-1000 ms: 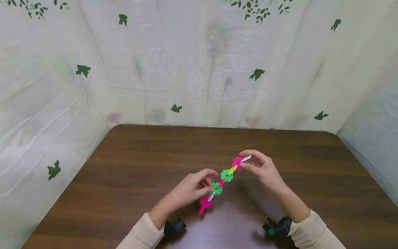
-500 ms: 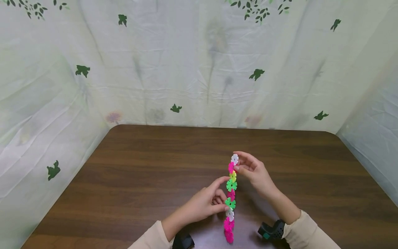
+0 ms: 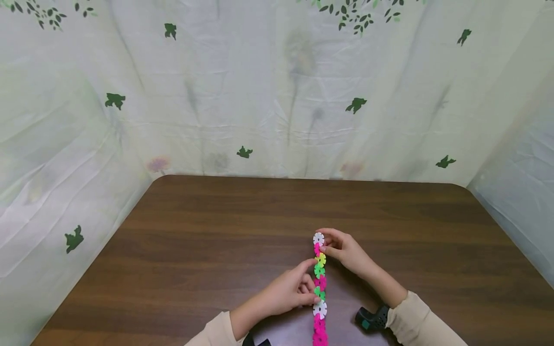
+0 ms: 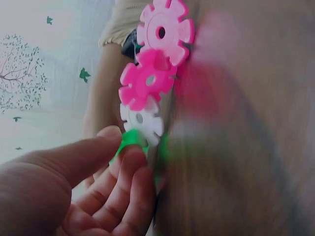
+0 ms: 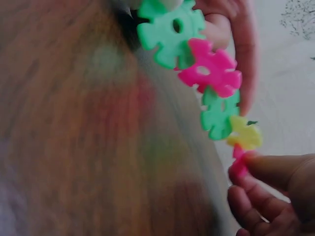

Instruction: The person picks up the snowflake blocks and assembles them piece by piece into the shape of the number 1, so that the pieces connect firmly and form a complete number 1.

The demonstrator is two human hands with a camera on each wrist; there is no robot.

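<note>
A chain of interlocking plastic flower discs (image 3: 320, 310) runs toward me above the table in the head view, in white, pink, yellow and green. My left hand (image 3: 287, 290) pinches a green disc (image 4: 129, 140) between thumb and fingers, partway down the chain. At the far end my right hand (image 3: 348, 252) pinches a pink disc (image 5: 239, 164), beside the yellow disc (image 5: 245, 133) and below the white end disc (image 3: 318, 239). Beyond the left hand, a white disc (image 4: 142, 120) and pink discs (image 4: 165, 32) extend toward the near edge of the head view.
The brown wooden table (image 3: 216, 216) spreads around both hands and shows blurred reflections of the discs. Behind it hangs a pale curtain (image 3: 259, 86) with leaf prints. Black wrist cameras, such as the one on the right wrist (image 3: 372, 318), sit close above the tabletop.
The chain has swung from a diagonal to a nearly straight line pointing toward me and has come nearer. Both hands moved with it, the left rightward, the right leftward and closer.
</note>
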